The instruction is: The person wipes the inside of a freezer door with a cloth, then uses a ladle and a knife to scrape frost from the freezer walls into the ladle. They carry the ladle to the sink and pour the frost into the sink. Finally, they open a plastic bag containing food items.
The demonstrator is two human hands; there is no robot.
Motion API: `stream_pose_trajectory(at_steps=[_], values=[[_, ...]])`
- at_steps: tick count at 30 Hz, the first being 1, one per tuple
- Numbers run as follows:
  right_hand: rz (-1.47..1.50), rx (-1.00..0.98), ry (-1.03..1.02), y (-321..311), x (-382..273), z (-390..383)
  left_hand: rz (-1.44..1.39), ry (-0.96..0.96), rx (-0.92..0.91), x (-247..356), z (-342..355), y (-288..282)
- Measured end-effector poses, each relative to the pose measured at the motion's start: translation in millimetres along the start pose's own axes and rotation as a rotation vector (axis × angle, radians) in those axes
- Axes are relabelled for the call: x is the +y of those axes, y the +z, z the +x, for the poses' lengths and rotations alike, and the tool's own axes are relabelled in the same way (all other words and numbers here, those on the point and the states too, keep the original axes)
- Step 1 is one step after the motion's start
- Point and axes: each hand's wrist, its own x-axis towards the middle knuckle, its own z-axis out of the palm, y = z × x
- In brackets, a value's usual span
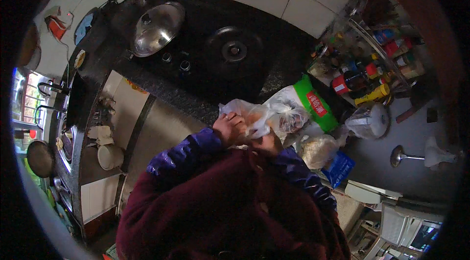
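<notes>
A thin, whitish see-through plastic bag (254, 115) is bunched between my two hands, close in front of my body at the counter's edge. My left hand (229, 128) has its fingers curled over the bag's left side. On the other side my right hand (268, 142) grips the crumpled plastic, its fingertips partly hidden by the folds. What the bag contains, if anything, I cannot make out. Just beyond my right hand lie another knotted clear bag (292, 120) and a white and green package (313, 103) with a red label.
A lidded steel wok (159, 30) and a bare gas burner (234, 50) are on the dark stove. Sauce bottles (350, 81) crowd a rack at right. A bag of pale food (318, 150), a blue packet (339, 168), a clear jar (369, 120) and a ladle (404, 156) lie nearer. A sink is at far left.
</notes>
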Motion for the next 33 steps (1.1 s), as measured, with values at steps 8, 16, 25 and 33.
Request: stream_pose_trajectory(at_steps=[8, 16, 25, 33], values=[[-0.196, 0.355, 0.198, -42, -18, 20, -0.162, -0.491, 0.56, -63, -2, -64], [-0.061, 0.408, 0.36, -17, -4, 11, -0.031, -0.406, 0.604, -38, -8, -53], [0.135, 0.632, 0.195, -7, -1, 9, -0.317, -0.162, -0.032, 1, 7, 4], [0.653, 0.73, 0.571, -3, 61, -63, -0.604, -0.246, -0.032, -57, 14, -24]])
